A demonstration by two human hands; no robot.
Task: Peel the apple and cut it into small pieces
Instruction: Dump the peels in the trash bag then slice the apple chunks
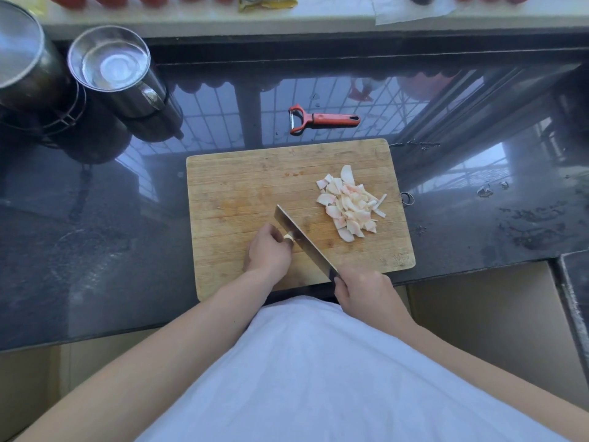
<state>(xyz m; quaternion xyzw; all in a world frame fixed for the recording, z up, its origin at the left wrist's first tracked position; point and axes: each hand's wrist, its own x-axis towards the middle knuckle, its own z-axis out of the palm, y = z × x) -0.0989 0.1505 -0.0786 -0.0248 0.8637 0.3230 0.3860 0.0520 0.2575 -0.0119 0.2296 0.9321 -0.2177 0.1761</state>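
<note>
A wooden cutting board (242,186) lies on the dark counter. On its right side sits a heap of pale apple slices (350,204). My left hand (269,252) is curled around a small remaining apple piece (288,238), mostly hidden by the fingers. My right hand (361,293) grips the handle of a cleaver (301,237) at the board's near edge. The blade runs diagonally up-left and rests against the apple piece beside my left fingers.
A red peeler (322,119) lies on the glossy black counter (127,244) behind the board. Two steel pots (111,67) stand at the back left. A light ledge (318,17) with packets runs along the back. Wet spots mark the counter at right.
</note>
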